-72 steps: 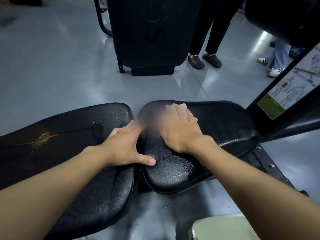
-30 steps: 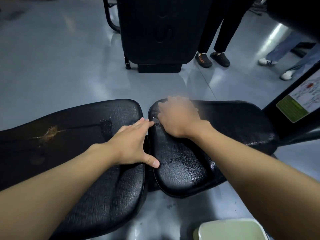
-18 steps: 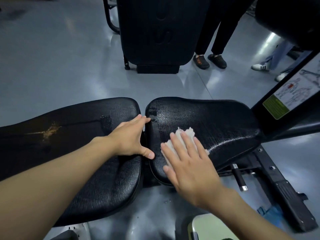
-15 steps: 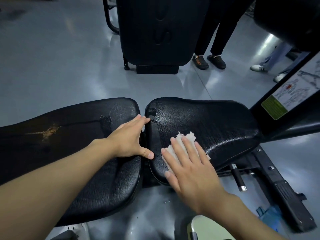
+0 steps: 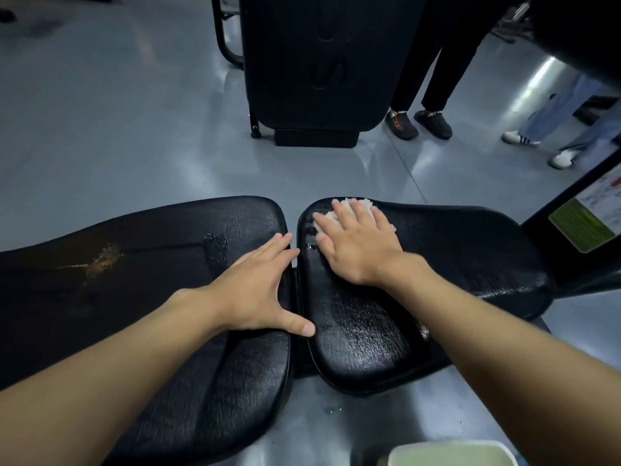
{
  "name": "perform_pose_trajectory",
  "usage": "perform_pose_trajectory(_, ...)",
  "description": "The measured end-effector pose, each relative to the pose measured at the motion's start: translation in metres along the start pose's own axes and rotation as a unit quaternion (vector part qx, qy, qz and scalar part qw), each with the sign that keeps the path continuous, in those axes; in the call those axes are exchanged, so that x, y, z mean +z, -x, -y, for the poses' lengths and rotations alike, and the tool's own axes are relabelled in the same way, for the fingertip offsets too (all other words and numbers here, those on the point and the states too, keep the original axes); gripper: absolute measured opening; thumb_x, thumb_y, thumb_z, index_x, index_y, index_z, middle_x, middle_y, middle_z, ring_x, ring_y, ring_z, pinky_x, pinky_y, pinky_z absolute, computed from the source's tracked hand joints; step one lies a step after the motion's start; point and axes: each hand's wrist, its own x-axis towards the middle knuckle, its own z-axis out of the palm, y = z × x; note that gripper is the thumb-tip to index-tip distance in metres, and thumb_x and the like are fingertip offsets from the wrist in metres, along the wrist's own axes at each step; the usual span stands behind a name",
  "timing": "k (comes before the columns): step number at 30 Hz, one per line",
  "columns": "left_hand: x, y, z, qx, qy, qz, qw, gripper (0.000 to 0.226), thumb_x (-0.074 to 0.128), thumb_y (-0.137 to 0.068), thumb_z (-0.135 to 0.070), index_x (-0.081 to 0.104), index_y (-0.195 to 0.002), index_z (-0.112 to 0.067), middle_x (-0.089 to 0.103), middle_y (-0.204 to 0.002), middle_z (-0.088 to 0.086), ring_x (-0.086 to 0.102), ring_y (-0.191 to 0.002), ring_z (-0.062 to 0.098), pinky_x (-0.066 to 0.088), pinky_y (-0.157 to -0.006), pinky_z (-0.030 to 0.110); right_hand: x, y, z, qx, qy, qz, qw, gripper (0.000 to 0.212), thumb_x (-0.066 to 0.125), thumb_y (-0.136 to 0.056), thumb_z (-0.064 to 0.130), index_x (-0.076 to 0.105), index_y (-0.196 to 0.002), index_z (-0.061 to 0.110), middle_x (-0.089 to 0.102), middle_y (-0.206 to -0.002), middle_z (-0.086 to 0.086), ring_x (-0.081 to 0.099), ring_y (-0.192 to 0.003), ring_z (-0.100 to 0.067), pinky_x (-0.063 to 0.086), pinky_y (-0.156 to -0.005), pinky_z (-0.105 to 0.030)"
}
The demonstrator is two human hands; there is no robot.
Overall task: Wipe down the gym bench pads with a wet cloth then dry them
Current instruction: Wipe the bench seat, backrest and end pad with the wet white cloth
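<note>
One cam, wide-angle, worn on the person's head, aimed fwd & down. It sits close over the right black textured vinyl bench pad [image 5: 470,257] and the left black vinyl bench pad [image 5: 134,280], which fill the lower frame. Up top it reaches across the glossy grey floor [image 5: 117,129] to a black upright machine pad [image 5: 312,62].

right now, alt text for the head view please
A person's right hand presses a white cloth flat on the far end of the right bench pad, while the left hand rests flat on the left bench pad. Bystanders' legs stand on the grey floor beyond.
</note>
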Motion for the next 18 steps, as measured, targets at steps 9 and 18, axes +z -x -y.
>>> perform_pose_trajectory(9,0.006,-0.002,0.005,0.007,0.045,-0.014,0.999,0.136,0.07,-0.047,-0.082,0.015,-0.155,-0.022,-0.008,-0.163,-0.011,-0.018,-0.144,-0.004,-0.001,-0.121,0.026,-0.016,-0.072,0.011,0.043,0.006,0.06,0.997,0.051,0.014,-0.101,0.044,0.04,-0.142,0.03,0.035,-0.152,-0.006,0.027,-0.141,-0.034,0.014,-0.114,-0.057)
perform_pose_trajectory(18,0.002,-0.003,0.0,0.004,0.05,-0.014,0.999,0.145,0.068,-0.04,-0.085,0.01,-0.156,-0.021,-0.003,-0.164,-0.006,-0.013,-0.141,-0.004,-0.002,-0.12,0.025,0.002,-0.011,0.025,-0.031,0.025,0.015,0.999,0.054,0.014,-0.102,0.047,0.015,-0.155,0.036,-0.004,-0.167,-0.002,-0.011,-0.151,-0.029,-0.006,-0.119,-0.053)
